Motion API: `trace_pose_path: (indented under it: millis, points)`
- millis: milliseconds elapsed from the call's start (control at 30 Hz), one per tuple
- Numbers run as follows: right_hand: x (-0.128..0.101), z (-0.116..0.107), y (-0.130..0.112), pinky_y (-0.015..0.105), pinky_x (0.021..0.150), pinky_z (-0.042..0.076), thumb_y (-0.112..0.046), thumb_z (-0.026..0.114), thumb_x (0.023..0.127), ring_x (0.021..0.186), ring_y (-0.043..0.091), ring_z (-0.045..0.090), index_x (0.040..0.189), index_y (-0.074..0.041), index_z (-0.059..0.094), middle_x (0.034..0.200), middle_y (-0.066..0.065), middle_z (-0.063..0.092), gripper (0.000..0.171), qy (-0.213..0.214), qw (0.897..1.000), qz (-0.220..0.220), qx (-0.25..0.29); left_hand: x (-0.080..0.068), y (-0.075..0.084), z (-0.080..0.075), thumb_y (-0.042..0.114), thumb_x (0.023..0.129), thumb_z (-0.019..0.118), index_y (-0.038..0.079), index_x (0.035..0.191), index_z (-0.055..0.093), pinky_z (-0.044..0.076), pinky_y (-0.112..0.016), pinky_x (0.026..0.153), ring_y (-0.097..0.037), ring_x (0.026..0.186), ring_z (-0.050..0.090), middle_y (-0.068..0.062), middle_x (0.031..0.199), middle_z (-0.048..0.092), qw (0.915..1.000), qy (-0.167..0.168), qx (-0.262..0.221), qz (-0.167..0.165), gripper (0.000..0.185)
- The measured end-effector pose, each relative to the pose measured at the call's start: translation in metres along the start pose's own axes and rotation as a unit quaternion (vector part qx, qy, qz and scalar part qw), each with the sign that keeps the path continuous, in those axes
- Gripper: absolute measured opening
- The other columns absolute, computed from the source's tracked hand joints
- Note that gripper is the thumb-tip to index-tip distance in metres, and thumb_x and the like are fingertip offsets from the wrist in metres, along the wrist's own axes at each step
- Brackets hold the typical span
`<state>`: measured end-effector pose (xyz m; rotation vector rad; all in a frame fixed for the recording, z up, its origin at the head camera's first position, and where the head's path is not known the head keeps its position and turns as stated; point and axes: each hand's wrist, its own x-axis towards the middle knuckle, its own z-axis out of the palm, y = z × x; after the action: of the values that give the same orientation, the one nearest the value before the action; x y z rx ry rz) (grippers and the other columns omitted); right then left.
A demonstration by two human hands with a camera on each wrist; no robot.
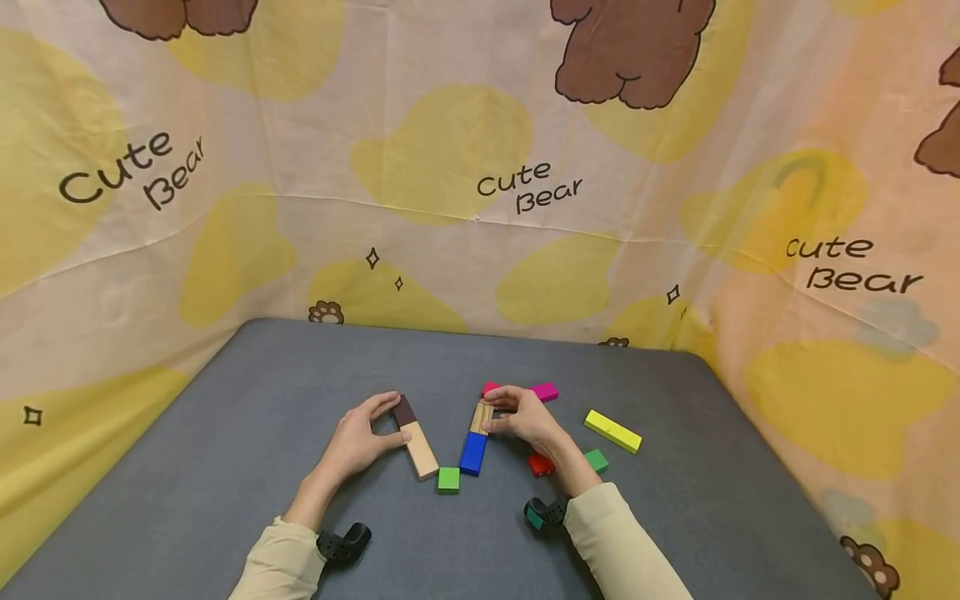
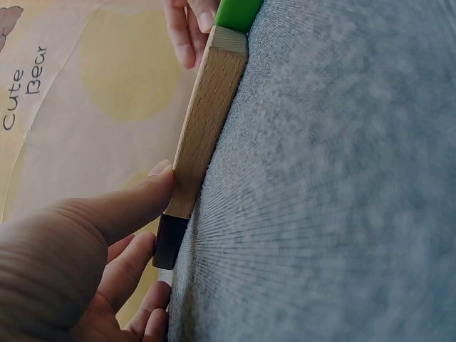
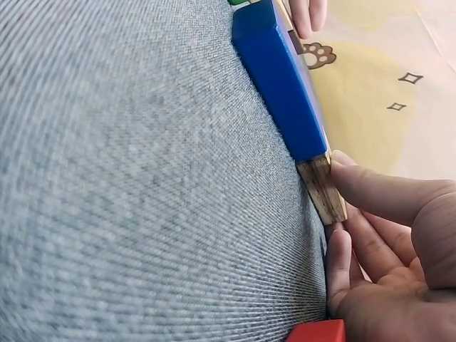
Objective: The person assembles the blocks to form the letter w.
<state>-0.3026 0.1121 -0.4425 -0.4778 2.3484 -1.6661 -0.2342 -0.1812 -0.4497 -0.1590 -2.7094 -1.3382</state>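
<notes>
The left hand (image 1: 360, 442) pinches the dark end of a brown-tipped wooden block (image 1: 416, 436), and the right hand (image 1: 525, 417) pinches the wooden end of a blue-tipped block (image 1: 476, 440); both blocks lie flat on the grey tabletop (image 1: 225, 467), angled toward a green cube (image 1: 448, 479). Gripped only at their far ends (a light hold), either block could swivel and knock the cube. A red block (image 1: 540, 464), another green cube (image 1: 597, 460), a yellow block (image 1: 612, 432) and a pink block (image 1: 545, 391) crowd the right side.

A yellow block (image 1: 612, 431), green cube (image 1: 448, 479) and magenta block (image 1: 545, 391) lie on grey cloth (image 1: 225, 433).
</notes>
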Motion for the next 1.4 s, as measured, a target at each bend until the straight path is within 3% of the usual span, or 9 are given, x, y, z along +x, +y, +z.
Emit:
trace_pose_path:
  millis: [600,767,967,1167,1400]
  points:
    - [0.0,-0.001,0.0,0.046,0.098,0.046,-0.004,0.081,0.081,0.113,0.028,0.059,0.119,0.001,0.066,0.118,0.011,0.067,0.042,0.004,1.0,-0.002,-0.005,0.001,-0.004,0.0,0.025,0.085,0.08,0.007,0.146,0.046,0.015,-0.062,0.11,-0.041,0.14,0.027,-0.008,0.139,0.056,1.0,-0.003,0.002,0.005,0.073]
    - [0.004,-0.015,-0.002,0.038,0.089,0.051,-0.008,0.08,0.083,0.104,0.027,0.064,0.114,0.001,0.07,0.111,0.014,0.07,0.034,0.045,0.999,-0.024,0.001,0.003,-0.006,0.001,0.026,0.085,0.08,0.007,0.146,0.047,0.013,-0.061,0.111,-0.041,0.141,0.026,-0.008,0.139,0.056,0.9999,-0.004,0.002,0.011,0.072]
    - [0.017,-0.027,-0.002,0.03,0.077,0.055,0.004,0.079,0.08,0.09,0.027,0.068,0.105,0.006,0.07,0.101,0.018,0.071,0.027,0.104,0.993,-0.05,-0.004,0.003,-0.006,0.001,0.025,0.085,0.08,0.007,0.147,0.046,0.01,-0.06,0.112,-0.04,0.141,0.026,-0.009,0.139,0.055,0.9999,-0.005,-0.002,0.012,0.072]
    - [0.031,-0.03,0.002,0.033,0.081,0.055,0.007,0.078,0.08,0.098,0.032,0.066,0.112,0.009,0.065,0.11,0.024,0.068,0.035,0.078,0.996,-0.048,-0.003,0.003,-0.006,0.0,0.027,0.085,0.08,0.01,0.147,0.047,0.017,-0.063,0.109,-0.042,0.14,0.025,-0.007,0.14,0.055,1.0,-0.006,-0.001,-0.001,0.072]
    - [0.039,-0.028,0.004,0.035,0.087,0.053,0.007,0.08,0.077,0.1,0.03,0.064,0.113,0.006,0.066,0.11,0.018,0.069,0.039,0.06,0.998,-0.021,-0.017,0.003,-0.006,0.001,0.027,0.085,0.08,0.009,0.147,0.047,0.017,-0.062,0.109,-0.041,0.141,0.025,-0.007,0.14,0.055,1.0,-0.005,-0.002,0.002,0.072]
